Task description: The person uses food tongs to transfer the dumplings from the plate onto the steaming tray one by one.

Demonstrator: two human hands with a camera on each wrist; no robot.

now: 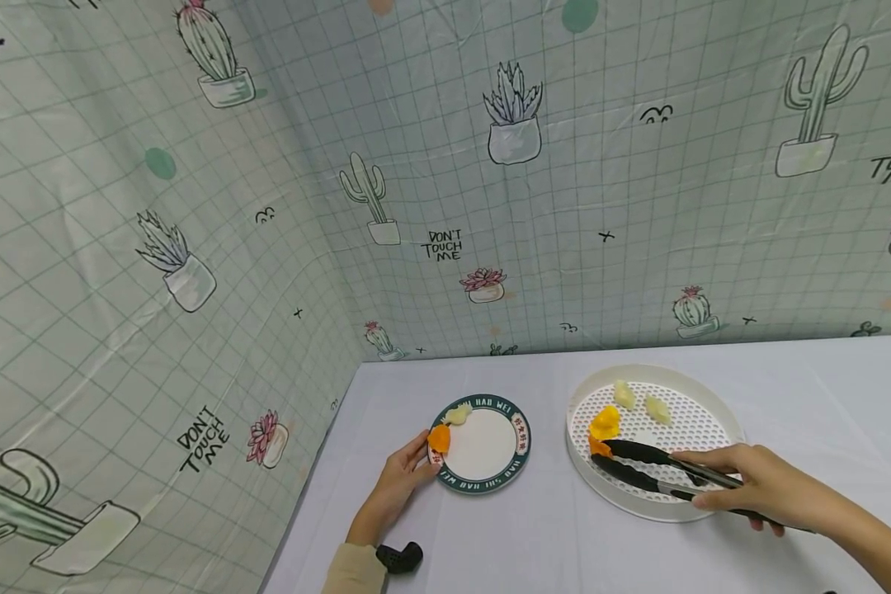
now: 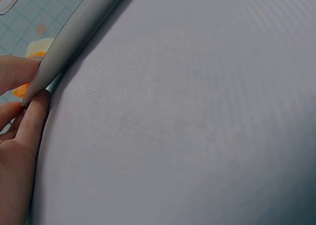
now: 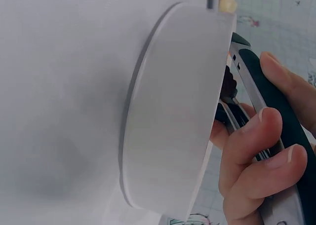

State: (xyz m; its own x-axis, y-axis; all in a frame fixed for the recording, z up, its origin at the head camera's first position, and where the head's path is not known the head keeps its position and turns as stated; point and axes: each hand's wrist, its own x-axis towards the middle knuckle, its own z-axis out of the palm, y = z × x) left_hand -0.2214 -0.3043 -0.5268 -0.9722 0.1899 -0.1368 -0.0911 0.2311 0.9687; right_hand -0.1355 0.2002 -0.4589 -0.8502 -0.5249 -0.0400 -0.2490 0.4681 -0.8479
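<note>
My left hand (image 1: 401, 474) grips the left rim of a round plate (image 1: 483, 487) with a dark green lettered border. In the left wrist view, thumb and fingers lie on either side of the plate's edge (image 2: 74, 32). On the plate's left side sit an orange dumpling-like piece (image 1: 440, 439) and a pale one (image 1: 458, 414). My right hand (image 1: 757, 478) holds black-and-silver tongs (image 1: 664, 488), their black tips at an orange piece (image 1: 598, 446) in a round white perforated tray (image 1: 701, 412). A yellow piece (image 1: 605, 422) lies just behind it.
Two pale pieces (image 1: 657, 409) lie farther back in the tray. The tray's raised wall (image 3: 173, 106) stands beside my right hand. A white cloth (image 1: 535, 544) covers the table, and a cactus-printed curtain (image 1: 601, 190) borders it behind and at left.
</note>
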